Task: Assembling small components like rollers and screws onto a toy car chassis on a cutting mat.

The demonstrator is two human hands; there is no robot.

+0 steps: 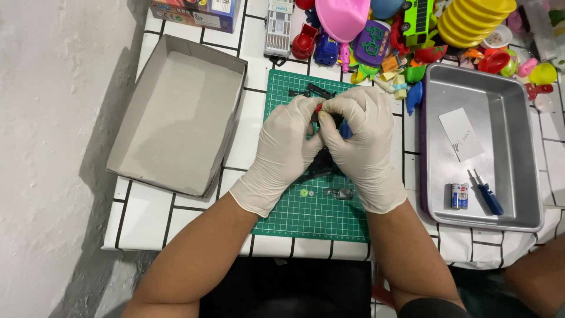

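Both hands wear white gloves and meet over a green cutting mat (318,218). My left hand (285,147) and my right hand (362,141) pinch a small toy (331,121) between them; it shows black, red and blue parts, mostly hidden by the fingers. A black piece (318,168) of it hangs below the hands. On the mat lie a small green round part (304,192), a small metal part (341,193) and loose black pieces (312,91) at the far edge.
An open grey cardboard box (176,118) lies at the left. A metal tray (500,94) at the right holds a paper slip (462,132), batteries (459,196) and a blue screwdriver (488,194). Several colourful plastic toys (388,41) crowd the far side of the white tiled table (144,215).
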